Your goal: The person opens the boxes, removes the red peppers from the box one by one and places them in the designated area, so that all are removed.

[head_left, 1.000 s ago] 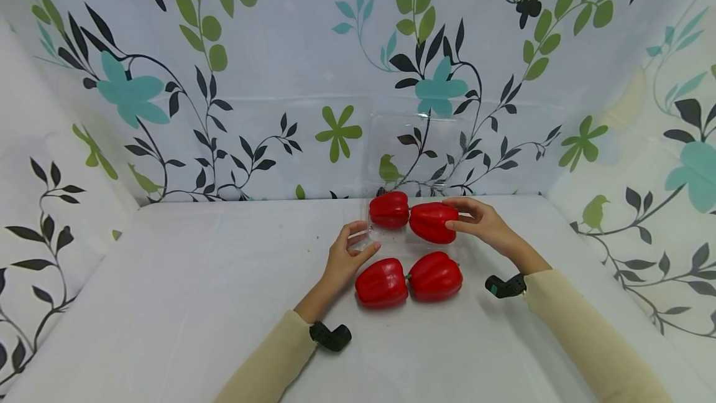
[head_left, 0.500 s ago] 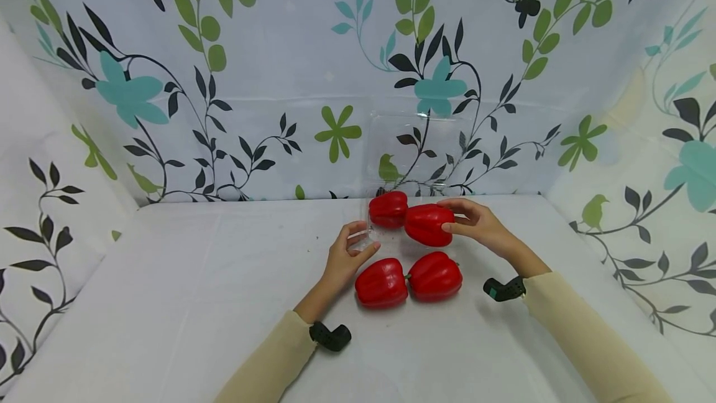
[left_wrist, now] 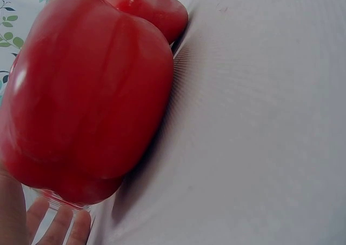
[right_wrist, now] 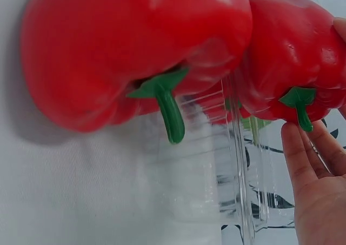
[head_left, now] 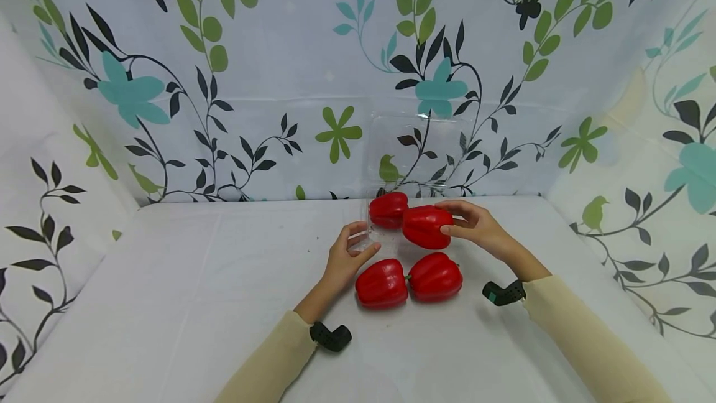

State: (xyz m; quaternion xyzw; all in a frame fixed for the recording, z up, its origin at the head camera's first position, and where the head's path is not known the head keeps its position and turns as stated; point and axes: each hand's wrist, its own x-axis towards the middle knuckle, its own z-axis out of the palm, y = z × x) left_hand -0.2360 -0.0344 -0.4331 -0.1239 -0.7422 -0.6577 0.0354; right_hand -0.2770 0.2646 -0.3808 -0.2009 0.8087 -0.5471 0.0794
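A red bell pepper [head_left: 427,227] is in my right hand [head_left: 475,226], tilted over the right part of a clear plastic clamshell box [right_wrist: 240,164]. In the right wrist view my fingers touch this pepper's underside near its green stem. Another red pepper [head_left: 388,209] lies inside the box at the left. My left hand [head_left: 344,259] holds the box's front left corner, fingers at the side wall and thumb toward the front. Two more red peppers, one on the left [head_left: 381,283] and one on the right [head_left: 435,277], lie on the table in front, stem ends facing.
The box's clear lid [head_left: 414,148] stands raised at the back against a patterned curtain [head_left: 268,79]. White cloth covers the table [head_left: 224,291]. Both wrists carry a dark camera; the left camera [head_left: 330,336] is close to the front left pepper.
My right hand has moved the held pepper slightly left and toward me, so it overlaps the pepper in the box more. The left hand and the two front peppers have stayed put.
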